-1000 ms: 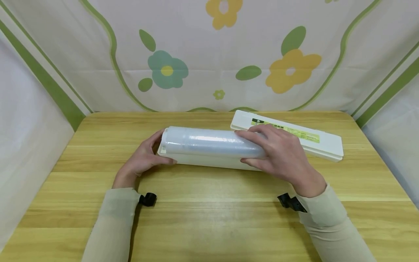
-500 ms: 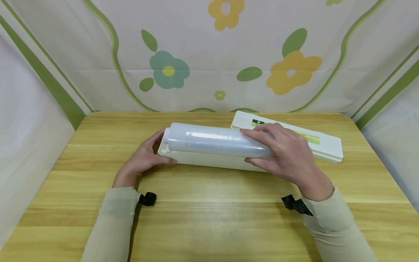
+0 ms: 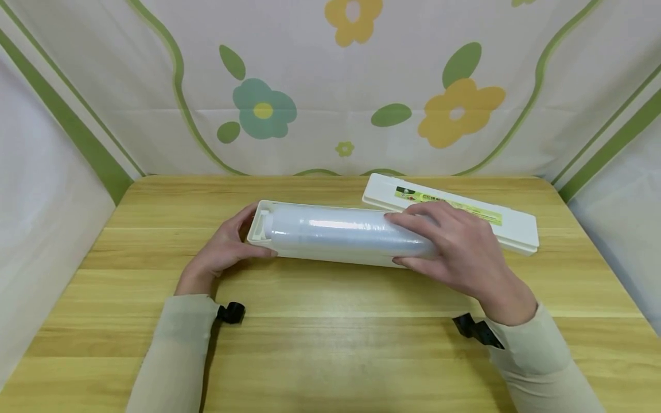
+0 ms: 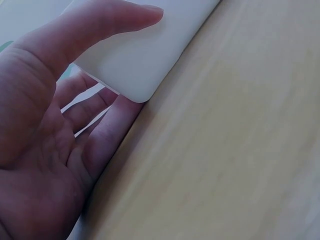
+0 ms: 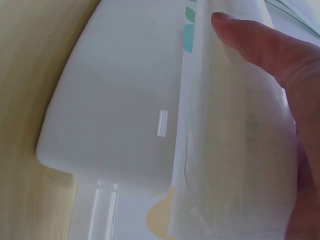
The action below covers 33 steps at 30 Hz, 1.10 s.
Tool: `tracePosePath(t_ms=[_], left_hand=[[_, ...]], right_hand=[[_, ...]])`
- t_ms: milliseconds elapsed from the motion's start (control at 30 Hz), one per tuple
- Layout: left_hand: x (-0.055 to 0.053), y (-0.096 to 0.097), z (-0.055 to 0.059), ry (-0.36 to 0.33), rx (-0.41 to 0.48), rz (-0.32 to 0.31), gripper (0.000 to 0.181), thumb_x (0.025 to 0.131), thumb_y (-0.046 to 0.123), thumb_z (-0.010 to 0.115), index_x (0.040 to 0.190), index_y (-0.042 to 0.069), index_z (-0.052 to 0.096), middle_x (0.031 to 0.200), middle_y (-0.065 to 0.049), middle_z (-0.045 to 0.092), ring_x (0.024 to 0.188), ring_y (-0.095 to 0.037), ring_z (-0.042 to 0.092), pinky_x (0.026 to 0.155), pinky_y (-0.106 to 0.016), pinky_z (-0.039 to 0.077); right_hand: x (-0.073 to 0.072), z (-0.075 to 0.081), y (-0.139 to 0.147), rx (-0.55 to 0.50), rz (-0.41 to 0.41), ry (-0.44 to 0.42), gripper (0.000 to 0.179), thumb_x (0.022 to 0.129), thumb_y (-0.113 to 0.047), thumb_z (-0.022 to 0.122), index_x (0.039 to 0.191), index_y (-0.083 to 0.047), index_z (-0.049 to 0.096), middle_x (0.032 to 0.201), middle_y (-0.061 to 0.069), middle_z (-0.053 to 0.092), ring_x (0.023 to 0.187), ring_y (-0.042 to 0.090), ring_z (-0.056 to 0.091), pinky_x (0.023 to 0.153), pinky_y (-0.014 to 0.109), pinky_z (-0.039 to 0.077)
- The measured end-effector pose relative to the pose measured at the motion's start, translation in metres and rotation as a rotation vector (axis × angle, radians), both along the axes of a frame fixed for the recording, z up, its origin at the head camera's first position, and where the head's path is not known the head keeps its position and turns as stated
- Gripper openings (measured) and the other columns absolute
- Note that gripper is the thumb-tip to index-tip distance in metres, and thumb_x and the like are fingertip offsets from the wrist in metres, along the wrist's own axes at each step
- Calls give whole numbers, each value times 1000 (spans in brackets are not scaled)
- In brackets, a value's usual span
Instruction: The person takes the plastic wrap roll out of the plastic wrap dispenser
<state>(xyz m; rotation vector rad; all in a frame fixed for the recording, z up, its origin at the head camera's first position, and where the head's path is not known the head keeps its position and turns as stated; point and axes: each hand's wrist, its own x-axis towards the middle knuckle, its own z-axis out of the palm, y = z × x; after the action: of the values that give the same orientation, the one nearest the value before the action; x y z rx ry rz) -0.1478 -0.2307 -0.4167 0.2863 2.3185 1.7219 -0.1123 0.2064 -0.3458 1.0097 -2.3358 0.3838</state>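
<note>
A roll of cling film lies along a white open-topped box on the table. Its left end sits down in the box, beside a white fitting at the box's end. In the right wrist view the roll's right end stands out over the rim, with a gap between it and the box wall. My right hand grips the roll near that end. With its thumb on the front wall and its fingers behind, my left hand holds the box's left end.
A long white lid with a green and yellow label lies behind the box at the right, close to my right hand. Beyond the wooden table hangs a flowered cloth.
The roll lifted a little, slid right with my right hand, then its left end sank into the box, baring the end fitting. My left hand has stayed on the box.
</note>
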Motion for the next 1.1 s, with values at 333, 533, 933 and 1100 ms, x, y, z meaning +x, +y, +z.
tracePosePath(t_ms=[333,533,933,1100], left_hand=[[-2,-2,-3,-6,-5,-8,105,76,-2,94,164,27,44,150,-6,53,127,-27,51,101,-26,51],[-2,-2,-1,-3,-17,-14,104,78,0,93,165,28,43,152,-7,53,129,-25,50,105,-26,47],[-2,-1,1,-15,-20,0,106,77,1,94,165,29,43,155,-6,53,131,-25,50,106,-26,46],[-1,-1,1,-10,-31,4,105,77,3,95,164,31,44,154,-5,54,132,-25,50,108,-27,45]], right_hand=[[10,-3,6,44,5,-16,65,82,-54,87,142,-34,70,119,1,74,100,25,75,67,44,60],[19,-3,11,55,-11,-9,55,97,-67,68,142,-35,70,121,1,74,99,26,75,68,44,60],[34,-8,16,51,13,61,56,107,-70,47,139,-32,73,118,3,75,100,29,74,69,46,61],[38,-13,18,53,19,62,55,107,-69,47,138,-32,74,117,3,75,103,32,74,74,48,62]])
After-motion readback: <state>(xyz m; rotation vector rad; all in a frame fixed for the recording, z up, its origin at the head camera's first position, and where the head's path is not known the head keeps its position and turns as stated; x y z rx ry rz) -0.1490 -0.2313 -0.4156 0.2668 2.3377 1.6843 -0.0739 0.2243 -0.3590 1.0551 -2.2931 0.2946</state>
